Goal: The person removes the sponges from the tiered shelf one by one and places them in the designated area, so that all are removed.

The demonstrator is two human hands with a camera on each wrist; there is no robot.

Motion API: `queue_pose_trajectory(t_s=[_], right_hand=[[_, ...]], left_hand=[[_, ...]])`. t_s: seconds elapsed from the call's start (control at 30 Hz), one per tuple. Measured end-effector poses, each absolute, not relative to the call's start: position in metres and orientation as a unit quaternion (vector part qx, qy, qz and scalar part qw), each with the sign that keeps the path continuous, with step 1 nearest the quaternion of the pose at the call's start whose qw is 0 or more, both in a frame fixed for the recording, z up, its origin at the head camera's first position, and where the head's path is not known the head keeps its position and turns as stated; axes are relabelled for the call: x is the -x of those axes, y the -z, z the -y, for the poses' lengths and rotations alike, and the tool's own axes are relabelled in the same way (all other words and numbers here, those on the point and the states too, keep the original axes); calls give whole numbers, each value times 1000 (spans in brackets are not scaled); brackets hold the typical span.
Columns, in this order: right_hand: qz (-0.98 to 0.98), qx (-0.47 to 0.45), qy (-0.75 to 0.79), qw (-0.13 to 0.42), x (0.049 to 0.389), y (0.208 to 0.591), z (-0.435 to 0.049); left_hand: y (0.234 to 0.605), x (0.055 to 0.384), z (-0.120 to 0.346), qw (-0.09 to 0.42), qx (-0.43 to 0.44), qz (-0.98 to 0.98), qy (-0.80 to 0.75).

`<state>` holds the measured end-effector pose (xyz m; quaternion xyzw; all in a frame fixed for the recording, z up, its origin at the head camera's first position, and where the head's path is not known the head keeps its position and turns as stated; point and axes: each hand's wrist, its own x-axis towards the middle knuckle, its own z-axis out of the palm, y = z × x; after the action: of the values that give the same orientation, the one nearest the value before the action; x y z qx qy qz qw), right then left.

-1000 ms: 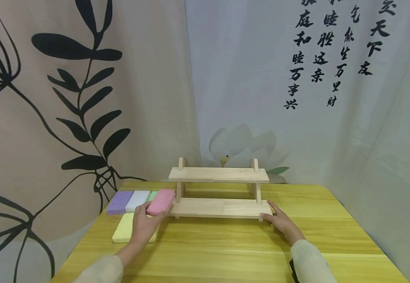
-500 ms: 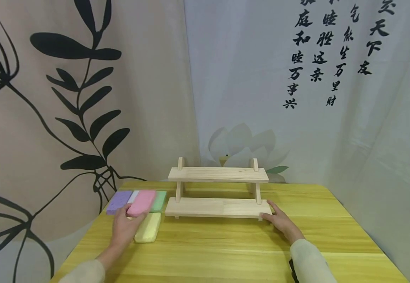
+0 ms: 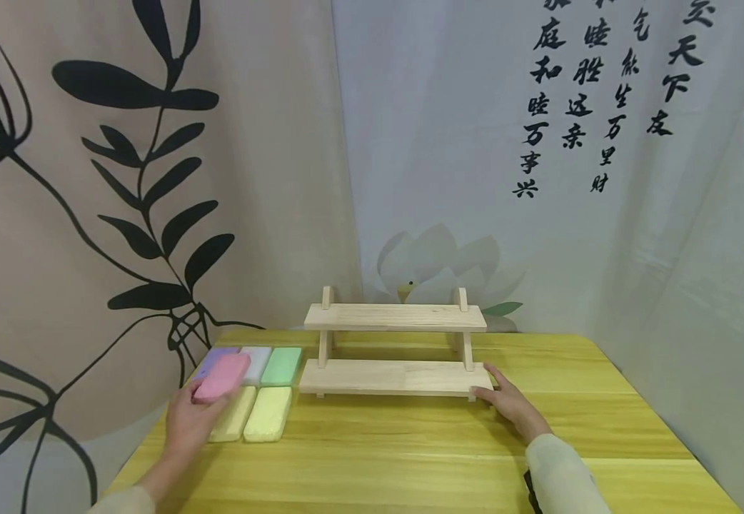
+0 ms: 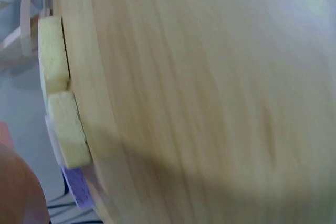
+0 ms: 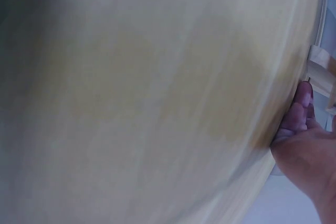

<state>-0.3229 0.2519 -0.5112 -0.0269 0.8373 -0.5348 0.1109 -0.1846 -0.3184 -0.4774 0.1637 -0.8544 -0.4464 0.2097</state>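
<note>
My left hand (image 3: 187, 427) grips a pink sponge (image 3: 223, 377) between thumb and fingers, above the left end of the sponge rows. Beneath it, a purple sponge (image 3: 210, 358) is partly covered. Beside that lie a white sponge (image 3: 258, 364) and a green sponge (image 3: 282, 367); two yellow sponges, a left one (image 3: 235, 417) and a right one (image 3: 268, 414), form the front row. On the right, my right hand (image 3: 515, 405) holds the end of the lower board of a two-tier wooden rack (image 3: 388, 377), thumb at the front edge. In the left wrist view the pink sponge is mostly out of frame.
The wooden table (image 3: 410, 457) carries everything, its left edge near the purple sponge. The rack's upper board (image 3: 394, 317) stands higher and further back. Printed cloth (image 3: 269, 178) hangs behind the table and along both sides.
My left hand has carried the pink sponge leftward from the rack's left end, over the white sponge to the purple one. The green and yellow sponges have come into view. The right hand stays put.
</note>
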Motion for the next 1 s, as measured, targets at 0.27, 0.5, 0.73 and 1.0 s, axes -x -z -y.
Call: queue_pose_trajectory(t_s=[0.27,0.5,0.73,1.0], right_hand=[[-841,25,530,103,313,500,-245],[-847,29,520,104,314,502,-246],[-846,33,522,107,315,503,-248],[-843,32,527,107,315,503,-248]], left_hand=[[481,173,341,204,-208,853,434],[488,168,355,202,-239,848,429],[497,167,361,180,-258,846,430],[504,165,367,203,-249,849,420]])
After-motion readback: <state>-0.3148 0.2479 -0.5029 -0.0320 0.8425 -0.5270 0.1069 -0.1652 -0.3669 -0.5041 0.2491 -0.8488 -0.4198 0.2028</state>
